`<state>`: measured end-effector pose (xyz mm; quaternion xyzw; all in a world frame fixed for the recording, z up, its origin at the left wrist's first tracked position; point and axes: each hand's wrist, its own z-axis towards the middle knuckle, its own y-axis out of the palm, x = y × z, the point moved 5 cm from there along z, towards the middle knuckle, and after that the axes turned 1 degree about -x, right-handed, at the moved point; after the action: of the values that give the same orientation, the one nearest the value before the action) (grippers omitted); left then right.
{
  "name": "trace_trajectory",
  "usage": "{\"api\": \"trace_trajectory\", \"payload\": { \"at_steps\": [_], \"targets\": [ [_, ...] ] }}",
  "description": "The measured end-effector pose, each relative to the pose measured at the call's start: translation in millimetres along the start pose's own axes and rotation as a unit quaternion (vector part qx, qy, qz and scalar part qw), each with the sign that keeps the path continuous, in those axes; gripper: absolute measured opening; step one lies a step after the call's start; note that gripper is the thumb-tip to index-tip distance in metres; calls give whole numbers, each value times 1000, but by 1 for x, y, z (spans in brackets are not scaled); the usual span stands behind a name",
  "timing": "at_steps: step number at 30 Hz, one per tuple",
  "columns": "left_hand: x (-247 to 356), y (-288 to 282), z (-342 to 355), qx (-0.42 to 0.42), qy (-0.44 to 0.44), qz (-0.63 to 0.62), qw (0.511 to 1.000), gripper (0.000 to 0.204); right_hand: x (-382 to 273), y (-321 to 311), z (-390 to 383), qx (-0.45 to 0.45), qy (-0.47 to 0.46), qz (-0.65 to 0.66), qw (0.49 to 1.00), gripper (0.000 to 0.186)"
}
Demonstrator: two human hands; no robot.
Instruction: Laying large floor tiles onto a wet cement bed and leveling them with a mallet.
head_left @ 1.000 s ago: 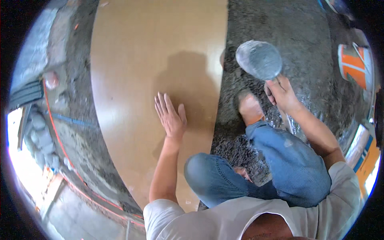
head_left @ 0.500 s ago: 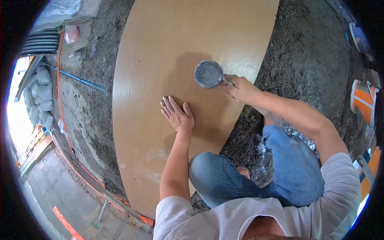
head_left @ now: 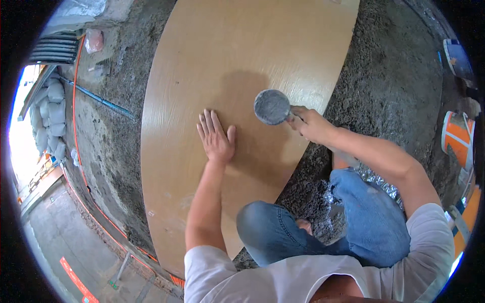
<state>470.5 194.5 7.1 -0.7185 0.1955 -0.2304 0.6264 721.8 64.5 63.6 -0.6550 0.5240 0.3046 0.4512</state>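
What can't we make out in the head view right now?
All in the head view:
- Mallet: much of the handle, hidden by the right hand and forearm.
- Left hand: palm, hidden by the hand's own back.
- Board: far end, cut off by the top edge.
- Orange bucket: contents, too small near the dark rim.

Right fingers (head_left: 305,115) grip a mallet (head_left: 272,106) over the tan board (head_left: 202,65).

Mallet (head_left: 272,107), earlier beside, now over board (head_left: 227,40)
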Motion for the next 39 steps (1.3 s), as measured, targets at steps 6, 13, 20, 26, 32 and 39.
{"api": "trace_trajectory", "payload": {
  "at_steps": [6, 13, 20, 26, 32, 39],
  "targets": [
    [-144, -7, 58, 65, -271, 15, 960, 77, 27, -59, -78, -21, 105, 33, 994, 27],
    [-110, -34, 245, 54, -178, -33, 982, 80, 87, -134, -183, 215, 290, 131, 923, 23],
    [328, 1, 110, -130, 501, -289, 806, 57, 61, -159, -168, 273, 207, 176, 923, 20],
    [234, -54, 6, -114, 375, -311, 866, 52, 7, -115, -127, 115, -20, 106, 987, 19],
    [73, -7, -60, -33, 163, -46, 985, 69, -3, -45, -63, -13, 55, -19, 998, 42],
    [63, 1, -64, -31, 123, -18, 992, 68, 26, 14, 12, 38, -27, 7, 999, 42]
  ]
}}
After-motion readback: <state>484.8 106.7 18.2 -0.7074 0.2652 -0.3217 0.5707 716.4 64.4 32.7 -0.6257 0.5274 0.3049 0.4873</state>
